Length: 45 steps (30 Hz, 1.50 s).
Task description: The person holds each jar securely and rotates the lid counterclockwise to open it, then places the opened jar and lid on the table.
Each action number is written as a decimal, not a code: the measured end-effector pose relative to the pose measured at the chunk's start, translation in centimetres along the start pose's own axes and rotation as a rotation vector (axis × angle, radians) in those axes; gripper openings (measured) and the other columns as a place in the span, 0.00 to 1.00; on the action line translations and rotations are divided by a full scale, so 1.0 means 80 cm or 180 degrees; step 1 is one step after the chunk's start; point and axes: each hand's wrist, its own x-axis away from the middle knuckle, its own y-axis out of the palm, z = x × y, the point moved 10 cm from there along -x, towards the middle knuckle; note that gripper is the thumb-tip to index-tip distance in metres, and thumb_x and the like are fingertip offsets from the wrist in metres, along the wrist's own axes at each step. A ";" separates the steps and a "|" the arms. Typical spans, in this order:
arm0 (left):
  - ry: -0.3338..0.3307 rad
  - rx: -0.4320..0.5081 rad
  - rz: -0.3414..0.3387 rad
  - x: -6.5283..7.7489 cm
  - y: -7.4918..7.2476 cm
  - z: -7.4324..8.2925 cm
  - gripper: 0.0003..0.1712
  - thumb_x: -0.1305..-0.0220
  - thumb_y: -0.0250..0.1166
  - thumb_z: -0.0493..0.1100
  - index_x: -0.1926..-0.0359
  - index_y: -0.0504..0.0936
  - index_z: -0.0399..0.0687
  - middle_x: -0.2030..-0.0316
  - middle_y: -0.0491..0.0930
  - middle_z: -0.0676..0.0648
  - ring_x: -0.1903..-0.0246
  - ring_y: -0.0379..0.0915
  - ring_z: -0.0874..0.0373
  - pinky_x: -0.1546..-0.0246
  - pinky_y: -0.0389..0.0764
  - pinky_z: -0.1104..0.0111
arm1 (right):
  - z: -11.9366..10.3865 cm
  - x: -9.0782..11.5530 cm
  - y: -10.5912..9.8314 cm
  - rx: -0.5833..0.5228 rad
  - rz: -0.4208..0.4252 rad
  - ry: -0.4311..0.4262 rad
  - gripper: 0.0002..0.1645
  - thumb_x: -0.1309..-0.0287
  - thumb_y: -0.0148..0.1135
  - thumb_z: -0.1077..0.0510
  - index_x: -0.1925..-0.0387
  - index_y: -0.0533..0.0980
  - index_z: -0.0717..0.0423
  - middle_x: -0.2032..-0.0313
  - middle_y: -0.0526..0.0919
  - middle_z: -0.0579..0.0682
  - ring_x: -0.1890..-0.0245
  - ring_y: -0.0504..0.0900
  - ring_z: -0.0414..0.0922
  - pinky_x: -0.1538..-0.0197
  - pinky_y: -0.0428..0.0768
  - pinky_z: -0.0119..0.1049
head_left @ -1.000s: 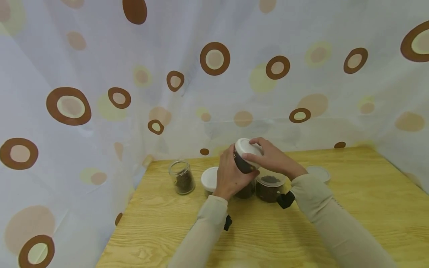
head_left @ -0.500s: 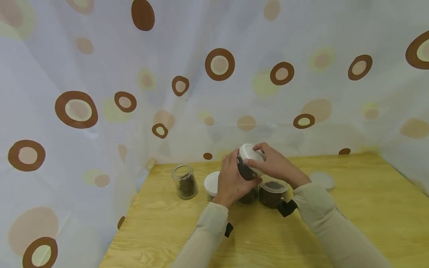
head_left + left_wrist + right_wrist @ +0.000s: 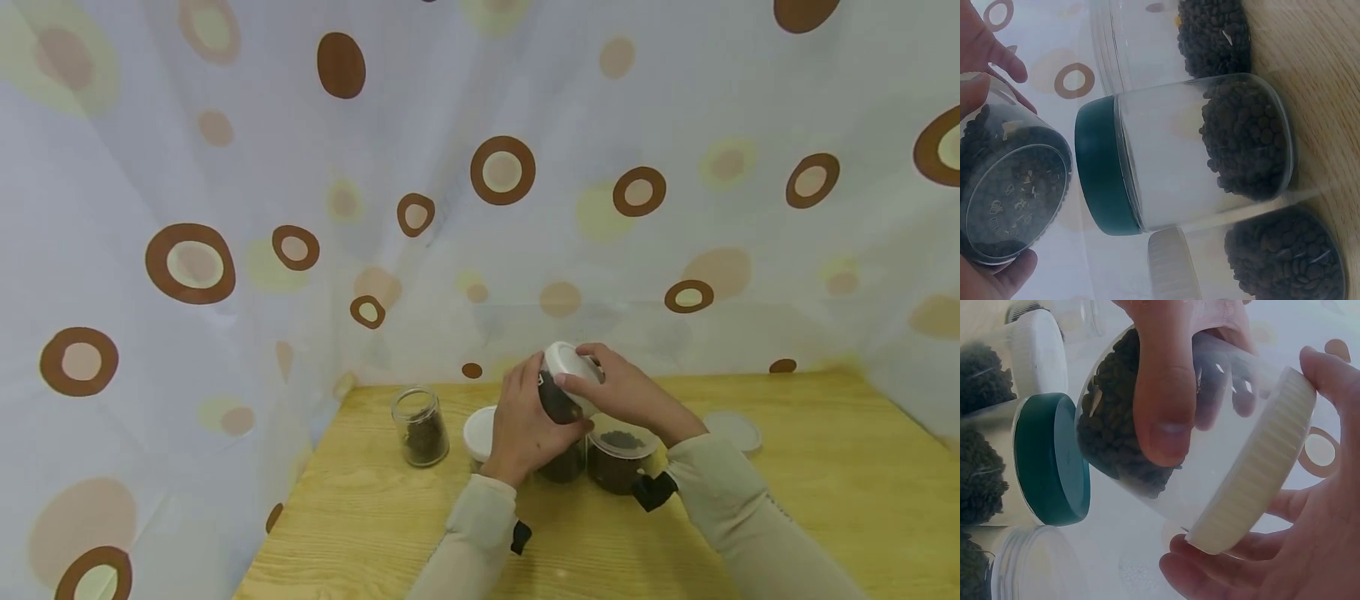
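Observation:
My left hand (image 3: 521,425) grips a clear jar (image 3: 555,402) of dark pellet-like pieces, its thumb across the jar's side in the right wrist view. The jar is raised above the table and tilted, its base (image 3: 1019,200) facing the left wrist camera. On its mouth sits a white ribbed lid (image 3: 1254,469). My right hand (image 3: 630,392) holds this lid by its edge, fingers and thumb spread round it. Just beyond the held jar stands another jar (image 3: 1179,137) with a dark green lid (image 3: 1054,459), mostly hidden by my left hand in the head view.
A lidless glass jar (image 3: 423,433) with dark contents stands at the left. A white-lidded jar (image 3: 478,435) is partly behind my left hand. To the right are a wide clear-rimmed jar (image 3: 618,462) and a loose pale lid (image 3: 735,433) on the wooden table (image 3: 360,533). A patterned curtain (image 3: 465,250) hangs behind.
The head view has tilted upward, so everything sits lower in it. Both hands keep their hold on the jar and lid, and the jar leans a little more.

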 end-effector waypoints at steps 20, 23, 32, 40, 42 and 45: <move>0.0122 -0.0203 0.0154 0.005 -0.014 -0.002 0.58 0.55 0.77 0.64 0.28 0.62 0.47 0.37 0.72 0.45 0.41 0.72 0.52 0.45 0.81 0.59 | -0.003 -0.007 0.007 0.0008 -0.0024 0.0097 0.52 0.40 0.58 0.29 0.27 0.57 0.57 0.34 0.70 0.69 0.41 0.78 0.61 0.48 0.82 0.51; 0.0136 -0.0205 0.0173 0.005 -0.015 -0.004 0.57 0.57 0.78 0.63 0.30 0.63 0.49 0.38 0.73 0.47 0.42 0.72 0.53 0.45 0.80 0.60 | -0.004 -0.006 0.009 -0.0043 -0.0006 0.0085 0.51 0.40 0.59 0.30 0.27 0.58 0.57 0.35 0.71 0.69 0.41 0.78 0.60 0.48 0.82 0.50; -0.0025 0.0068 -0.0064 0.002 -0.014 -0.016 0.58 0.56 0.76 0.67 0.29 0.62 0.51 0.42 0.77 0.49 0.46 0.76 0.54 0.49 0.81 0.59 | -0.012 -0.004 0.010 -0.0342 0.0016 -0.0279 0.40 0.39 0.65 0.40 0.30 0.64 0.47 0.32 0.69 0.62 0.40 0.74 0.59 0.49 0.79 0.48; 0.0061 0.0180 -0.0136 0.001 -0.018 -0.009 0.57 0.56 0.76 0.65 0.28 0.61 0.52 0.42 0.77 0.50 0.47 0.75 0.54 0.51 0.82 0.61 | -0.017 0.001 0.008 -0.0539 -0.0075 -0.0592 0.38 0.40 0.67 0.49 0.32 0.64 0.48 0.32 0.65 0.61 0.41 0.71 0.60 0.50 0.78 0.49; 0.0084 0.0162 -0.0154 0.001 -0.017 -0.009 0.57 0.55 0.76 0.65 0.28 0.61 0.52 0.41 0.76 0.49 0.46 0.75 0.55 0.50 0.81 0.61 | -0.016 0.002 0.009 -0.0551 -0.0114 -0.0597 0.38 0.40 0.67 0.49 0.32 0.63 0.48 0.32 0.65 0.62 0.42 0.71 0.60 0.52 0.78 0.47; 0.0082 0.0150 -0.0188 0.002 -0.014 -0.009 0.58 0.55 0.76 0.64 0.27 0.60 0.52 0.40 0.76 0.49 0.45 0.74 0.55 0.49 0.81 0.60 | -0.014 0.004 0.011 -0.0563 -0.0163 -0.0626 0.39 0.40 0.67 0.49 0.31 0.62 0.48 0.32 0.64 0.63 0.42 0.71 0.60 0.53 0.78 0.46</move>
